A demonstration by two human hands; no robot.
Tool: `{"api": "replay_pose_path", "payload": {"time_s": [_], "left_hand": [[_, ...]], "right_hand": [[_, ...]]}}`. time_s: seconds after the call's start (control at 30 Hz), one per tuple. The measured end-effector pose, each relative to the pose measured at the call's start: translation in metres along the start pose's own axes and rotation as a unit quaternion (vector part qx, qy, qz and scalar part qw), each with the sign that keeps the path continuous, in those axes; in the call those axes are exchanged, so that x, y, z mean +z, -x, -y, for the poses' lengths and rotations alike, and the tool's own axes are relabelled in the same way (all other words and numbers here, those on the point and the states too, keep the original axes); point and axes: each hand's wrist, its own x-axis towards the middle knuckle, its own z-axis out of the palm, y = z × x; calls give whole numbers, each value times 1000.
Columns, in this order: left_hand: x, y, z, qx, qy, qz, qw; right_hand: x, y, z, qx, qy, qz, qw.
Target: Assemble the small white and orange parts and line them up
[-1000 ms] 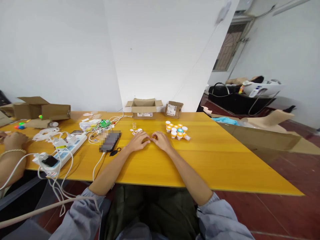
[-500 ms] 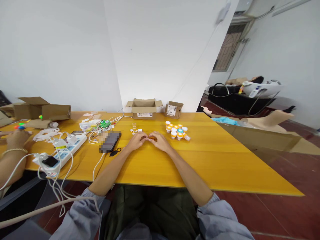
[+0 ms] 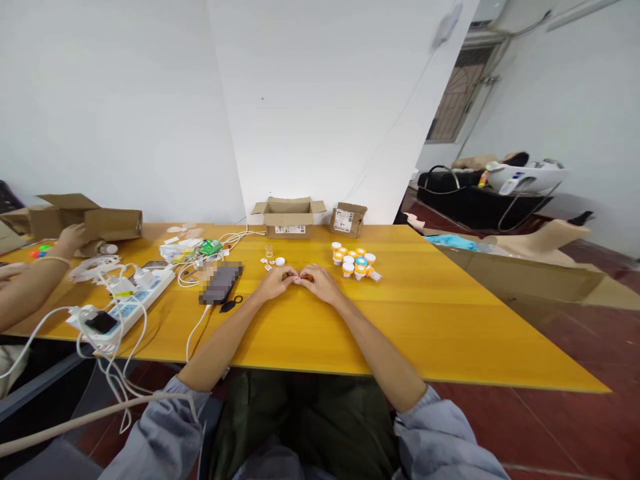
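My left hand (image 3: 277, 283) and my right hand (image 3: 318, 283) meet fingertip to fingertip just above the middle of the table. Both are closed in a pinch, and whatever they hold is too small and too covered to name. Just beyond my left hand lie several small white pieces (image 3: 269, 267) and a round white cap-like piece (image 3: 281, 261). A small clear cup (image 3: 269, 251) is behind them. To the right of my right hand stands a cluster of small containers with white, orange and teal parts (image 3: 347, 269).
Two cardboard boxes, an open one (image 3: 289, 220) and a smaller one (image 3: 345, 219), stand by the wall. Left of my arm are a phone (image 3: 221, 284), a black ring-shaped piece (image 3: 229, 305) and a power strip (image 3: 135, 305) with cables. A co-worker's hand (image 3: 74, 238) reaches toward a box.
My hands stay nearly in place, with small finger shifts; the orange patch between them shows less. The co-worker's hand has moved up and right, away from the coloured balls toward the cardboard box.
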Motion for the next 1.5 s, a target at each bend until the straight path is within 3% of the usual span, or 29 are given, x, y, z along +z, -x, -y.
{"api": "replay_pose_path", "payload": {"time_s": [0.53,0.83,1.07,1.5], "left_hand": [[0,-1,4,2,-7,-3,1000],[-15,3,9,42,-151,-14,987],[-15,2,16,70,-202,-5,977],[-9,4,15,101,-223,-10,969]], "right_hand": [[-1,2,0,-15,40,-6,999],[1,2,-7,-4,81,-15,997],[-1,3,1,17,123,4,992],[10,0,-9,8,43,-39,998]]}}
